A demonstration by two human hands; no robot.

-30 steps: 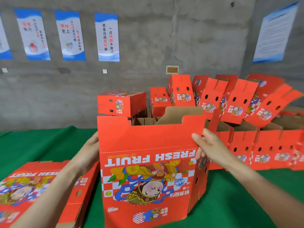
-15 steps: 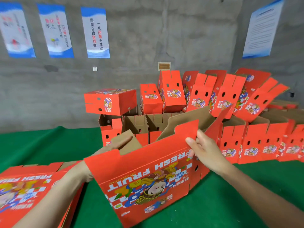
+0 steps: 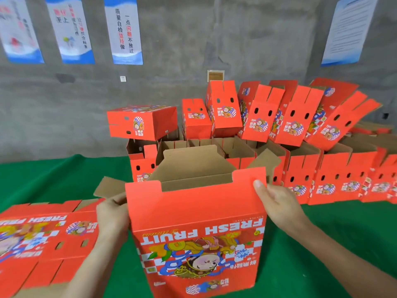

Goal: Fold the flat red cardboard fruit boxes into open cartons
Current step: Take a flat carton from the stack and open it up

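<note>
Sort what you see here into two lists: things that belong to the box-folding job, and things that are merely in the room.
Job in hand:
red box, gripped by the left hand and right hand
flat boxes
finished cartons

Merely there:
wall posters
green table cover
small wall plate

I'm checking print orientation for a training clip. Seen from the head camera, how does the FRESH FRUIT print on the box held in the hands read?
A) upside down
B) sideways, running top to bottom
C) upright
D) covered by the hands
A: the FRESH FRUIT lettering on the box, gripped by the left hand and right hand, is inverted.
</note>
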